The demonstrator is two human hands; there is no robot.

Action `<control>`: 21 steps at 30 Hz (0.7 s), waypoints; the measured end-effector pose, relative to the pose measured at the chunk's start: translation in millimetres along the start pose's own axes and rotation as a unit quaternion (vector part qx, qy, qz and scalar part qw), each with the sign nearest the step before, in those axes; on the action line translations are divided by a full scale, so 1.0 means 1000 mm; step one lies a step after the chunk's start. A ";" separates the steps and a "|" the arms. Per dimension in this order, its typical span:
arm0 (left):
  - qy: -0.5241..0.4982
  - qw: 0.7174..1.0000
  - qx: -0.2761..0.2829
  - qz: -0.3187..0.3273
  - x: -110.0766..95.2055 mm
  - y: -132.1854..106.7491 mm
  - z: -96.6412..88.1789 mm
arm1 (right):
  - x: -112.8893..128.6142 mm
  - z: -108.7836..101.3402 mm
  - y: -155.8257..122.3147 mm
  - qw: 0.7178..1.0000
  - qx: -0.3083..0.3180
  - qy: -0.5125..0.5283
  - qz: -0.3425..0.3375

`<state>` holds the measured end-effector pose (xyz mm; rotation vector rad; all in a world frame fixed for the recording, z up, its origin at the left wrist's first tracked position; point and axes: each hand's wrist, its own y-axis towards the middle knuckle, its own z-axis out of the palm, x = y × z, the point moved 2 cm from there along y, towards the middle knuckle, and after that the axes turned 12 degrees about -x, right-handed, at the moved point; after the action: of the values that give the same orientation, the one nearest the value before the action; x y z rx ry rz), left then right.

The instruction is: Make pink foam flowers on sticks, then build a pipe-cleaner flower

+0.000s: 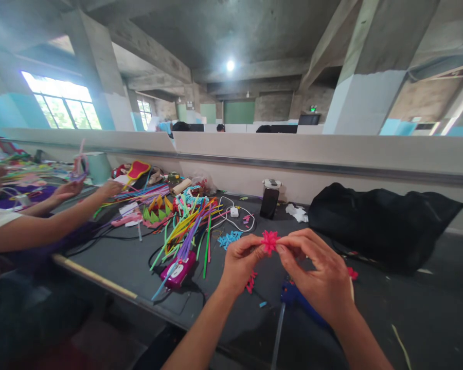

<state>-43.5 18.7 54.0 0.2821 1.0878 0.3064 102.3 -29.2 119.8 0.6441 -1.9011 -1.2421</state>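
Observation:
Between my two hands, a little above the dark table, is a small pink-red flower-like piece point(270, 241) with many short spikes. My left hand point(239, 261) pinches its left side with thumb and forefinger. On the other side, the thumb and forefinger of my right hand point(320, 270) close on its edge. Beneath my hands lie loose red pieces point(250, 282) and a small blue bit point(263, 304). A blue glue gun point(299, 300) with a clear stick rests partly hidden under my right hand. More blue pieces point(230, 239) are heaped beyond my left hand.
Colourful pipe cleaners point(189, 226) spread over the table at left, by a purple power strip point(177, 272). Behind are a white charger cable point(250, 218) and a phone point(269, 203) leaning upright. A black bag point(381, 226) lies at right. A co-worker's arms point(69, 216) reach in from the left.

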 end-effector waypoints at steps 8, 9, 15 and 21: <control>0.026 0.998 0.025 0.043 -0.002 -0.001 0.000 | 0.000 0.002 -0.004 0.989 -0.020 -0.091 -0.115; 0.027 0.998 0.026 0.047 -0.002 -0.001 0.000 | 0.001 0.002 -0.004 0.985 -0.023 -0.106 -0.135; 0.081 0.991 0.029 0.101 -0.005 -0.001 -0.002 | 0.005 0.002 -0.004 0.971 -0.026 -0.164 -0.173; 0.091 0.987 0.003 0.131 -0.005 -0.002 -0.001 | 0.004 0.003 -0.004 0.990 0.011 -0.107 -0.091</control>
<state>-46.1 14.7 56.5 0.4098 1.2337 0.5720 97.8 -32.2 116.7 0.7346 -2.0698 -1.4567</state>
